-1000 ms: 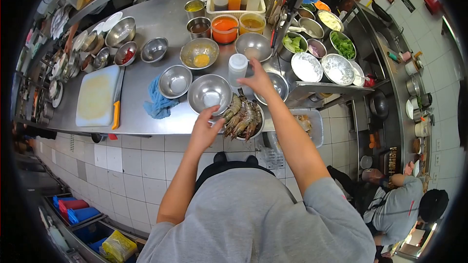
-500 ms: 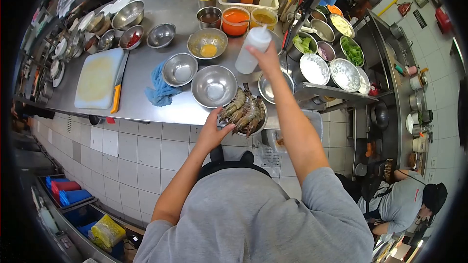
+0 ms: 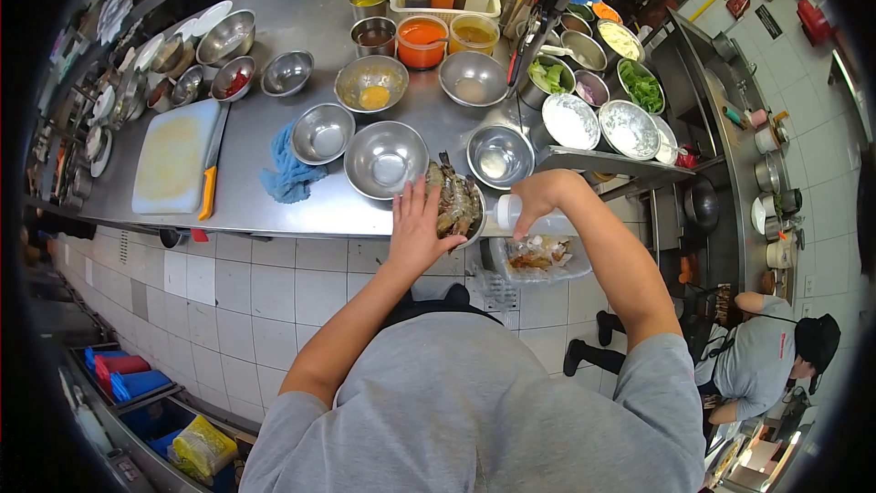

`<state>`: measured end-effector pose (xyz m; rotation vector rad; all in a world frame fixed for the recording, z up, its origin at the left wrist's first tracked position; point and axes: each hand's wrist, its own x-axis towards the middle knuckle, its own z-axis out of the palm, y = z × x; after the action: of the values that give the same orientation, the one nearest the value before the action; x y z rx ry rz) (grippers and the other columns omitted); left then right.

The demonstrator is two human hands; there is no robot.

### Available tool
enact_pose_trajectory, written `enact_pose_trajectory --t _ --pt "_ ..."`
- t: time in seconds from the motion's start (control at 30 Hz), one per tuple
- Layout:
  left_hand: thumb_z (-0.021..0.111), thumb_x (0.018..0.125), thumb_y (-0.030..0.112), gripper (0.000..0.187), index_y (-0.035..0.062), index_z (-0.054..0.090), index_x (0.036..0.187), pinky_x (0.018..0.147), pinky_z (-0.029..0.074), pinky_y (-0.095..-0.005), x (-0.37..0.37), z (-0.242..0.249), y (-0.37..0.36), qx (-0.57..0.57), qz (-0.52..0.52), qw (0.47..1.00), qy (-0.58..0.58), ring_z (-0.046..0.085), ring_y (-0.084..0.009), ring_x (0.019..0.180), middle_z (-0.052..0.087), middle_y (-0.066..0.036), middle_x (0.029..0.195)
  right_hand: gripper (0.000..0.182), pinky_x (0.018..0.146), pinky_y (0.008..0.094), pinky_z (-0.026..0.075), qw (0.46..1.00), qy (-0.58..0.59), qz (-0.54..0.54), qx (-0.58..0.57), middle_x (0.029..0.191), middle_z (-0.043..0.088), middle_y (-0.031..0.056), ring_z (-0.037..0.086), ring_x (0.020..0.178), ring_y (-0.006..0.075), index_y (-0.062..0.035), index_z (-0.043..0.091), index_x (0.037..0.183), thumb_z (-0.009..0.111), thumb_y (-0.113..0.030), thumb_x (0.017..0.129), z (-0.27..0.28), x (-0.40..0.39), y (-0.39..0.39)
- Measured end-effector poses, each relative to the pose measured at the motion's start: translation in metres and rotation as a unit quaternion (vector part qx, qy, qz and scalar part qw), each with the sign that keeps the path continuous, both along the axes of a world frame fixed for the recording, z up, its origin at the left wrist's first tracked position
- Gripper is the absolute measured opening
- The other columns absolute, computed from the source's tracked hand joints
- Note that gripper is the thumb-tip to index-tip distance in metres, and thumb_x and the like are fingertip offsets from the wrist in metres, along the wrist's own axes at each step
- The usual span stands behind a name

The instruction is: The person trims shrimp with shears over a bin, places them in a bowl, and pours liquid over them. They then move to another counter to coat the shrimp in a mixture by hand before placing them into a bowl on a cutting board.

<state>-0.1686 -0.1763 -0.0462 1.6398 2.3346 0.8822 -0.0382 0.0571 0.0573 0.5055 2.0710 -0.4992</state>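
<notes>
Whole raw prawns (image 3: 453, 204) are heaped in a metal bowl (image 3: 475, 236) at the table's front edge. My left hand (image 3: 418, 228) holds this bowl's left side, fingers spread along the prawns and thumb at the front. My right hand (image 3: 546, 196) is closed round a clear squeeze bottle (image 3: 547, 224) with a white cap. The bottle lies tipped sideways, its cap end towards the prawns; its nozzle is hard to make out. An empty-looking metal bowl (image 3: 386, 161) stands just behind my left fingers. Another metal bowl (image 3: 500, 156) with something pale inside sits behind the bottle.
A clear tub (image 3: 584, 265) with shell-like scraps is below the table edge. At left lie a blue cloth (image 3: 294, 169), a cutting board (image 3: 173, 164) and a knife (image 3: 209, 192). Sauce tubs (image 3: 422, 42) stand behind, ingredient bowls (image 3: 630, 130) at right. A co-worker (image 3: 753, 356) stands lower right.
My right hand has brought the squeeze bottle down towards me, from upright over the table to tipped beside the prawns. My left fingers have spread further over the prawn bowl's side.
</notes>
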Motion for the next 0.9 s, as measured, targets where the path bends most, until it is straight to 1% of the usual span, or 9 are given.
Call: enact_pose_trajectory --t 0.03,0.1,0.37,0.43,0.47,0.57,0.63,0.77,0.9 --pt "0.088 0.065 0.046 0.103 0.0037 0.040 0.146 0.117 0.020 -0.0600 0.003 -0.005 0.004 0.001 -0.001 1.000 0.002 0.027 -0.0435 0.144 0.034 -0.024 0.153 0.101 0.096 0.0407 0.051 0.999 -0.040 0.020 0.016 0.125 0.065 0.0245 0.064 0.114 0.0370 0.0041 0.056 0.132 0.086 -0.059 0.059 0.000 -0.005 -0.002" --pt "0.087 0.066 0.049 0.107 0.0013 0.037 0.148 0.119 0.016 -0.0598 0.007 -0.011 0.009 -0.053 -0.020 0.998 0.021 0.025 -0.0431 0.146 0.032 -0.023 0.155 0.100 0.095 0.0408 0.051 0.999 -0.015 0.017 0.025 0.124 0.066 0.0242 0.065 0.113 0.0367 0.0041 0.057 0.131 0.086 -0.059 0.058 0.004 -0.014 0.001" --pt "0.085 0.068 0.048 0.106 0.0014 0.035 0.149 0.119 0.014 -0.0598 0.008 -0.017 0.008 -0.038 -0.009 0.999 0.014 0.028 -0.0415 0.146 0.034 -0.022 0.154 0.094 0.093 0.0418 0.052 0.997 0.024 0.025 0.070 0.120 0.068 0.0230 0.066 0.110 0.0364 0.0040 0.062 0.124 0.087 -0.058 0.057 0.027 -0.027 -0.005" --pt "0.085 0.068 0.048 0.106 0.0014 0.035 0.149 0.119 0.014 -0.0598 0.008 -0.017 0.006 -0.036 -0.008 0.999 0.016 0.028 -0.0412 0.146 0.034 -0.022 0.154 0.083 0.090 0.0427 0.055 0.996 0.028 0.036 0.079 0.120 0.069 0.0200 0.068 0.106 0.0362 0.0029 0.070 0.115 0.087 -0.055 0.059 0.020 -0.021 -0.001" --pt "0.086 0.068 0.047 0.106 0.0029 0.034 0.150 0.120 0.014 -0.0590 0.009 -0.017 0.005 -0.033 -0.006 0.999 0.023 0.029 -0.0408 0.145 0.034 -0.020 0.154 0.083 0.090 0.0427 0.055 0.996 0.028 0.038 0.079 0.120 0.069 0.0200 0.068 0.106 0.0362 0.0029 0.070 0.115 0.087 -0.055 0.059 0.015 -0.016 -0.002" --pt "0.086 0.068 0.045 0.105 0.0047 0.034 0.150 0.120 0.014 -0.0583 0.009 -0.017 0.005 -0.032 -0.005 0.999 0.029 0.029 -0.0402 0.145 0.034 -0.019 0.155 0.082 0.091 0.0420 0.054 0.995 -0.017 0.068 0.076 0.120 0.069 0.0200 0.068 0.106 0.0360 0.0027 0.071 0.114 0.087 -0.055 0.058 0.017 0.000 -0.006" --pt "0.086 0.069 0.045 0.104 0.0050 0.035 0.150 0.120 0.014 -0.0583 0.009 -0.017 0.005 -0.033 -0.007 0.999 0.031 0.029 -0.0399 0.145 0.034 -0.019 0.155 0.081 0.092 0.0417 0.054 0.998 -0.012 -0.001 0.065 0.119 0.070 0.0209 0.068 0.107 0.0360 0.0033 0.071 0.112 0.088 -0.054 0.058 0.017 0.011 0.009" --pt "0.085 0.069 0.045 0.101 0.0055 0.038 0.149 0.120 0.015 -0.0579 0.009 -0.015 0.005 -0.035 -0.015 0.999 0.038 0.030 -0.0396 0.145 0.035 -0.019 0.154 0.091 0.094 0.0412 0.052 0.997 0.058 0.023 0.055 0.120 0.068 0.0247 0.066 0.109 0.0373 0.0048 0.064 0.123 0.088 -0.055 0.058 0.005 0.028 0.008" --pt "0.085 0.069 0.045 0.098 0.0052 0.041 0.147 0.119 0.016 -0.0580 0.009 -0.018 0.006 -0.021 -0.018 0.999 0.040 0.031 -0.0397 0.144 0.037 -0.018 0.152 0.092 0.096 0.0408 0.051 0.998 0.035 -0.051 0.031 0.119 0.068 0.0248 0.066 0.111 0.0372 0.0046 0.063 0.124 0.088 -0.054 0.058 0.016 0.014 0.003"
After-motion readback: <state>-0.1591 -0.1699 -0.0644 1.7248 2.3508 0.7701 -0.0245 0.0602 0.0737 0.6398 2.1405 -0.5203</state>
